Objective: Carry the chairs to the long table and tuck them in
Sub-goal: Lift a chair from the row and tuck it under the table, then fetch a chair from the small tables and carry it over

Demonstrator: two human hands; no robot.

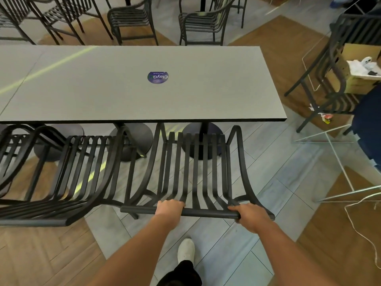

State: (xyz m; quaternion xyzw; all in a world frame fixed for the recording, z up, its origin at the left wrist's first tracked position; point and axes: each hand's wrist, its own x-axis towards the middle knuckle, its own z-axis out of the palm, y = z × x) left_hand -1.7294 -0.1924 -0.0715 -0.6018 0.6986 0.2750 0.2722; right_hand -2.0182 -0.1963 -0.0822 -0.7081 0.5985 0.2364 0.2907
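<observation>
A black slatted metal chair [198,166] stands straight ahead of me, its seat front reaching under the near edge of the long grey table [123,89]. My left hand [170,207] and my right hand [250,215] both grip the top rail of its backrest. A second black chair [68,172] sits to its left at the same table edge, and part of a third shows at the far left. A round blue sticker [158,77] lies on the tabletop.
Several more black chairs [202,23] line the table's far side. At the right stand another chair [329,83], a cardboard box [358,69], a blue seat [369,129], a white wire frame [338,162] and a cable on the floor. Round table bases [134,139] sit under the table.
</observation>
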